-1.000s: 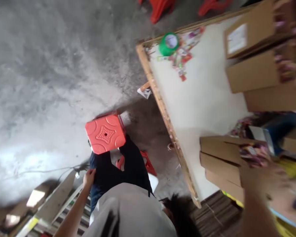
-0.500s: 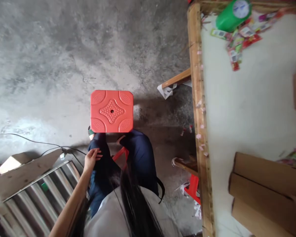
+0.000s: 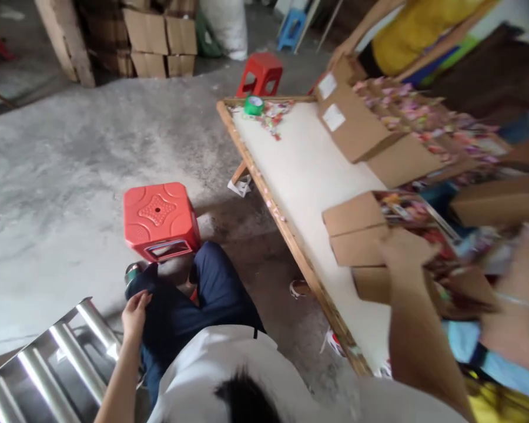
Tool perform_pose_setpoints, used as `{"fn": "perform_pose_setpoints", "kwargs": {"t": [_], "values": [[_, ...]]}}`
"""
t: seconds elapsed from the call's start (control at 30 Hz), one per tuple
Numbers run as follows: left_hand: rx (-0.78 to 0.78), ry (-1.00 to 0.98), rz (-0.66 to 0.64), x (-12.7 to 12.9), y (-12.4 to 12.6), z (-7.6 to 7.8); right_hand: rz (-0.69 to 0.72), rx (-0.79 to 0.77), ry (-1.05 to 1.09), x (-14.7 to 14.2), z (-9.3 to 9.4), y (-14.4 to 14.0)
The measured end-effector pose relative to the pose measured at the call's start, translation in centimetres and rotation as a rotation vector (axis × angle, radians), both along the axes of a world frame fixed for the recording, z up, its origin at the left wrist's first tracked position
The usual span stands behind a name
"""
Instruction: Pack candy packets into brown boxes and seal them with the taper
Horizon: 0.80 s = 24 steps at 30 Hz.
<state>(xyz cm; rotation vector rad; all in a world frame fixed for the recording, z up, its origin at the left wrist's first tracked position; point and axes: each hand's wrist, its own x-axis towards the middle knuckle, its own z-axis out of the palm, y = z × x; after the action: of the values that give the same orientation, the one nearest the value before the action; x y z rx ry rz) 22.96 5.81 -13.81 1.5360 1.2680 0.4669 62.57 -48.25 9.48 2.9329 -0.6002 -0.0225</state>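
My left hand (image 3: 134, 311) rests beside my left thigh, its fingers loosely bent and apart, with nothing seen in them. Over the white tabletop (image 3: 286, 170) my right arm reaches out. My right hand (image 3: 408, 249) is smeared by motion at the edge of an open cardboard box (image 3: 355, 229). I cannot tell whether its fingers grip the box. Small colourful wrapped packets (image 3: 403, 207) lie inside that box. In front of my knees stands a red plastic stool (image 3: 158, 214).
A bigger carton (image 3: 357, 126) full of pink packets stands farther back. Green tape (image 3: 253, 106) and loose packets (image 3: 273, 120) lie at the table's far corner. A metal roller conveyor (image 3: 70, 346) is at my left. People stand across the table, including one in yellow (image 3: 401, 35).
The view has tilted up and swung right, bringing the far floor, cartons and people into sight. My right arm has come into view over the table. My left hand stays by my thigh.
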Motion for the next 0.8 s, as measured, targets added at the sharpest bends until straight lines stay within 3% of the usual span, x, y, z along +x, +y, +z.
{"fn": "perform_pose_setpoints", "kwargs": {"t": [0.13, 0.27, 0.47, 0.63, 0.73, 0.8], "values": [[0.019, 0.035, 0.016, -1.9, 0.7, 0.2, 0.125, 0.067, -0.035, 1.7, 1.2, 0.6], [0.050, 0.061, 0.054, -2.0, -1.7, 0.6, 0.239, 0.093, -0.089, 2.5, 2.7, 1.8], [-0.060, -0.125, -0.053, 0.8, -5.8, 1.6, 0.429, 0.108, -0.075, 2.2, 2.9, 3.5], [-0.002, -0.043, -0.133, 1.8, -6.3, 0.7, 0.414, 0.138, -0.088, -0.1, 2.2, 2.7], [-0.034, -0.043, -0.116, 3.5, -6.8, 1.1, 0.441, 0.157, -0.150, -1.6, 3.3, 1.8], [-0.113, -0.082, -0.148, 6.1, -8.2, 2.4, 0.474, 0.174, -0.201, -2.5, 4.7, 1.5]]}}
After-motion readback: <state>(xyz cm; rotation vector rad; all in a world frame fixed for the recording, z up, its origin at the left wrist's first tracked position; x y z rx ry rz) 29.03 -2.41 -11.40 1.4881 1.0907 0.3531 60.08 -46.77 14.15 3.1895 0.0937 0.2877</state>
